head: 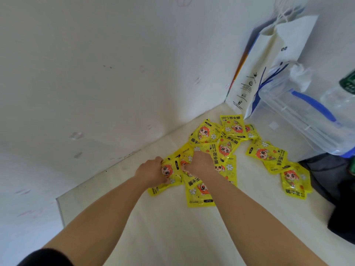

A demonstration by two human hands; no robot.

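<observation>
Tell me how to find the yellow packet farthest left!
Start at the white paper bag in the corner, then follow the yellow packets left along the wall. It is the leftmost packet, closest to that wall, with the left grip clutching its edge.

The yellow packets (233,128) are shiny, crinkly plastic film on a smooth matt cream tabletop (172,227). White carrier bag (255,70) looks like matt paper, the clear box (292,112) is glossy see-through plastic, and the dark bundle (330,179) beside it is soft matt cloth.
</observation>
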